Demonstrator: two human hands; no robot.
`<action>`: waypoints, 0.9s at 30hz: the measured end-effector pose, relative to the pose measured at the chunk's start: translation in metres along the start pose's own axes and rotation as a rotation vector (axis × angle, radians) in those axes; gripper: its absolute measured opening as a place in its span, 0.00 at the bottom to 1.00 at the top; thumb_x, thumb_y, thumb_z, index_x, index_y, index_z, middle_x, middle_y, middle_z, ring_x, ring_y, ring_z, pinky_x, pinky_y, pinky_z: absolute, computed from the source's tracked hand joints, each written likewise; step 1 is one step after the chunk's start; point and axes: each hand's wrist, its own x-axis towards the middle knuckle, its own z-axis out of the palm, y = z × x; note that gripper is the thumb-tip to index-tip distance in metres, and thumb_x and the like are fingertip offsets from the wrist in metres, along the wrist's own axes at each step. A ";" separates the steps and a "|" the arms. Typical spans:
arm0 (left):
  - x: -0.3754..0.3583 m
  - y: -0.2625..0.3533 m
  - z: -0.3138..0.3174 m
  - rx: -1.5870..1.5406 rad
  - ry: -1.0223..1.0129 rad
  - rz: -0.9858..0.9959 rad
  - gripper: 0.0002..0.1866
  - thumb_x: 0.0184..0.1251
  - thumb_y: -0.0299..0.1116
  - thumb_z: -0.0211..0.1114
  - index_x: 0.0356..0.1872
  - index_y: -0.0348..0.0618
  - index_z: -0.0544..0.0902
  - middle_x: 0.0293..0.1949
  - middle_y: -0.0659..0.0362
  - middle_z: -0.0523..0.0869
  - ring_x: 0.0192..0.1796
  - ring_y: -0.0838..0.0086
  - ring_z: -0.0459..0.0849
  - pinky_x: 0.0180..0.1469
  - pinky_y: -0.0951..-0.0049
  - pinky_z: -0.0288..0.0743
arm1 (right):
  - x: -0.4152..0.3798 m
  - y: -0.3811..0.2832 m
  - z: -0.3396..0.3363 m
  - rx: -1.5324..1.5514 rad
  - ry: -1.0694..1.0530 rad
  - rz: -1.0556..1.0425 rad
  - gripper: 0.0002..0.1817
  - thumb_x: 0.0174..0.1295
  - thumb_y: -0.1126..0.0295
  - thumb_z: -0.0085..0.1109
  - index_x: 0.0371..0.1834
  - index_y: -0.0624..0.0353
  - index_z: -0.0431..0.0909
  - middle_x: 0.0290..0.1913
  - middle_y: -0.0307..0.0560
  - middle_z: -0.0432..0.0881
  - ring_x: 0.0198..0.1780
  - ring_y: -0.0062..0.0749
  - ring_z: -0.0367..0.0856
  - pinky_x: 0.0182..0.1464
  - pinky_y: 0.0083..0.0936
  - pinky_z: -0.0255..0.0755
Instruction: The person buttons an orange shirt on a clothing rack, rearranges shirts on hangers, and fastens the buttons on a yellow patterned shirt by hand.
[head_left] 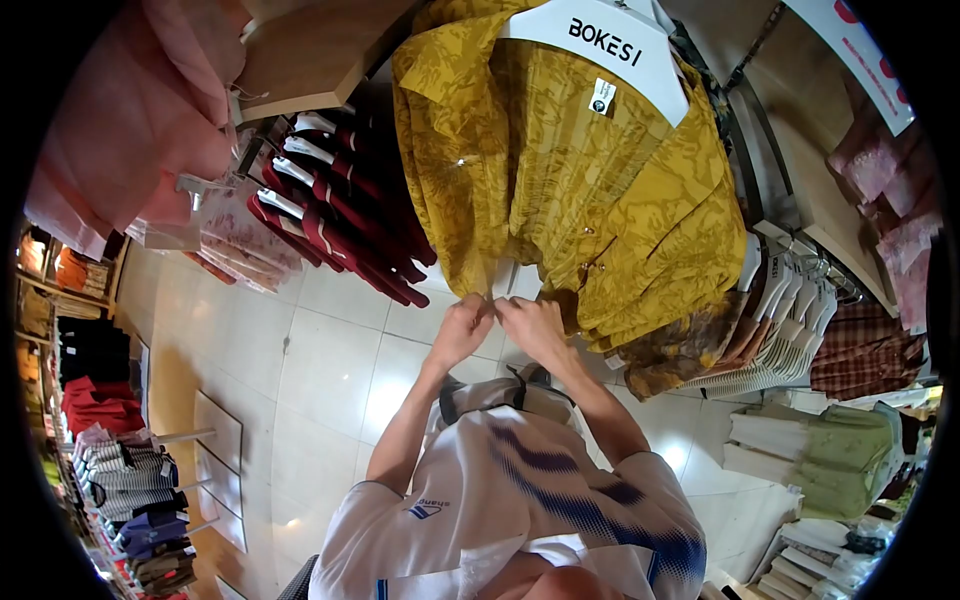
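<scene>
A mustard-yellow patterned shirt (660, 190) hangs open at the front on a white hanger (540, 25) lettered BOKESI. Its inner lining and a small white label (602, 96) show below the hanger. At the lower end of the shirt's left-side sleeve (465, 235), my left hand (466, 327) is closed, with the fingers pinching the cuff. My right hand (532, 328) meets it there, also closed, its fingertips at the same cuff edge. The fingers cover most of what lies between them.
Dark red garments (345, 225) hang left of the shirt. Striped and brown clothes (765, 350) hang at right, near a plaid shirt (865, 350). Pink garments (130, 120) hang at upper left. Folded clothes (120, 465) line the left wall. Pale tiles (320, 350) cover the floor.
</scene>
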 end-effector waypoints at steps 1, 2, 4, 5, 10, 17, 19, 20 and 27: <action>0.000 -0.003 0.000 0.001 -0.005 -0.002 0.04 0.64 0.24 0.59 0.34 0.32 0.78 0.27 0.53 0.81 0.28 0.69 0.80 0.31 0.70 0.73 | 0.000 -0.002 -0.003 -0.036 -0.026 -0.035 0.06 0.59 0.67 0.57 0.37 0.53 0.81 0.30 0.45 0.85 0.28 0.46 0.86 0.28 0.44 0.78; 0.000 -0.005 0.000 0.002 -0.009 -0.004 0.04 0.65 0.24 0.59 0.33 0.32 0.78 0.27 0.52 0.81 0.27 0.69 0.80 0.31 0.69 0.73 | 0.001 -0.002 -0.005 -0.073 -0.051 -0.069 0.06 0.59 0.67 0.57 0.37 0.54 0.81 0.30 0.45 0.85 0.28 0.44 0.87 0.27 0.43 0.78; 0.001 -0.004 -0.002 0.007 -0.019 -0.017 0.04 0.65 0.24 0.58 0.33 0.32 0.78 0.27 0.52 0.82 0.27 0.68 0.80 0.32 0.68 0.74 | 0.001 -0.001 -0.002 -0.103 -0.053 -0.102 0.06 0.59 0.67 0.57 0.36 0.55 0.81 0.30 0.45 0.85 0.28 0.43 0.87 0.27 0.42 0.78; 0.001 -0.004 -0.003 0.010 -0.027 -0.031 0.04 0.65 0.24 0.58 0.33 0.32 0.77 0.27 0.51 0.82 0.27 0.67 0.81 0.33 0.67 0.74 | 0.000 0.000 -0.001 -0.134 -0.057 -0.135 0.07 0.59 0.67 0.57 0.36 0.55 0.81 0.30 0.44 0.85 0.28 0.42 0.87 0.27 0.42 0.78; 0.006 -0.005 -0.006 0.069 -0.042 -0.004 0.05 0.64 0.24 0.59 0.31 0.31 0.76 0.26 0.47 0.83 0.29 0.59 0.82 0.34 0.62 0.75 | 0.001 0.001 0.005 -0.160 0.031 -0.213 0.05 0.57 0.67 0.59 0.28 0.56 0.79 0.28 0.42 0.83 0.26 0.42 0.85 0.25 0.39 0.76; 0.009 0.002 -0.017 -0.034 -0.106 -0.135 0.06 0.62 0.25 0.61 0.29 0.33 0.75 0.25 0.44 0.80 0.28 0.53 0.81 0.33 0.59 0.74 | 0.005 0.004 0.003 -0.159 0.059 -0.309 0.05 0.55 0.69 0.58 0.25 0.56 0.79 0.27 0.41 0.82 0.27 0.38 0.86 0.25 0.37 0.77; 0.009 -0.002 -0.016 -0.041 -0.124 -0.097 0.06 0.62 0.26 0.60 0.30 0.33 0.75 0.25 0.44 0.80 0.29 0.51 0.81 0.33 0.58 0.74 | 0.006 0.005 0.004 -0.177 0.038 -0.320 0.04 0.55 0.69 0.58 0.25 0.56 0.79 0.27 0.41 0.82 0.28 0.38 0.86 0.25 0.37 0.77; 0.009 -0.003 -0.016 -0.047 -0.143 -0.059 0.06 0.62 0.26 0.60 0.30 0.33 0.75 0.25 0.44 0.80 0.30 0.50 0.81 0.34 0.57 0.74 | 0.007 0.005 0.004 -0.194 0.017 -0.329 0.04 0.55 0.70 0.58 0.25 0.56 0.79 0.28 0.41 0.82 0.28 0.38 0.86 0.25 0.36 0.78; 0.010 -0.004 -0.019 0.102 -0.200 -0.010 0.08 0.63 0.29 0.60 0.32 0.34 0.75 0.28 0.41 0.82 0.36 0.43 0.82 0.39 0.51 0.74 | 0.009 0.004 0.002 -0.231 -0.015 -0.386 0.04 0.53 0.70 0.59 0.25 0.57 0.79 0.29 0.43 0.82 0.29 0.38 0.86 0.26 0.35 0.79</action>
